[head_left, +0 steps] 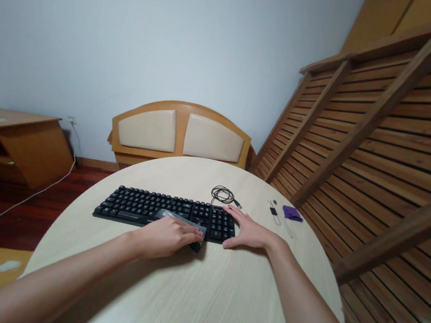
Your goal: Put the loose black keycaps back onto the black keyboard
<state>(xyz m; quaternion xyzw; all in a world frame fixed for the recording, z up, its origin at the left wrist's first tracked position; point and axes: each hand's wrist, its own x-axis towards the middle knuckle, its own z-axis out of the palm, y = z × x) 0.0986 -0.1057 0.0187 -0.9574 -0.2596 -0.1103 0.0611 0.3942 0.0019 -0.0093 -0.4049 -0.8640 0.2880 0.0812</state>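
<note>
A black keyboard (144, 206) lies flat on the round, pale wooden table (188, 292). My left hand (166, 236) is closed on a flat dark grey piece with light lettering (167, 213), lying over the keyboard's front edge right of the space bar. Its kind cannot be made out, and my fingers cover part of it. At the keyboard's right end, my right hand (248, 230) spans the number pad, fingertips by the back edge and thumb by the front corner. Behind the number pad sits the coiled black cable (223, 195) with its plug.
On the table's right lie a folded purple cloth (292, 213) and a small black item with a thin cord (274, 212). A slatted wooden frame (363, 151) leans close on the right. A headboard (182, 129) stands behind the table, a wooden desk (34, 150) at left.
</note>
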